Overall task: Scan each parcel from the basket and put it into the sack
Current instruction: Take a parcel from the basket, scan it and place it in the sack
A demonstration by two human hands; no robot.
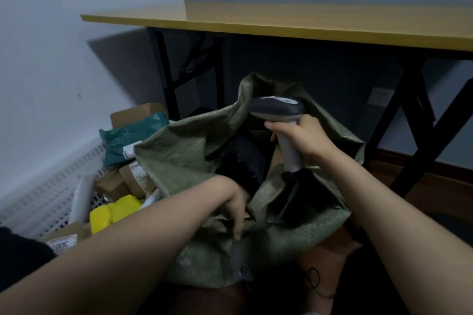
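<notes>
Right hand [304,139] grips scanner [277,110] above sack [184,158]; left hand [236,208] pinches near rim; basket [51,194] left.

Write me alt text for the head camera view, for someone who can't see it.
A person's right hand grips a handheld barcode scanner above an open green woven sack, while the left hand reaches down at the sack's near rim. To the left, a white basket holds cardboard, teal and yellow parcels; a yellow-topped table stands behind.
</notes>
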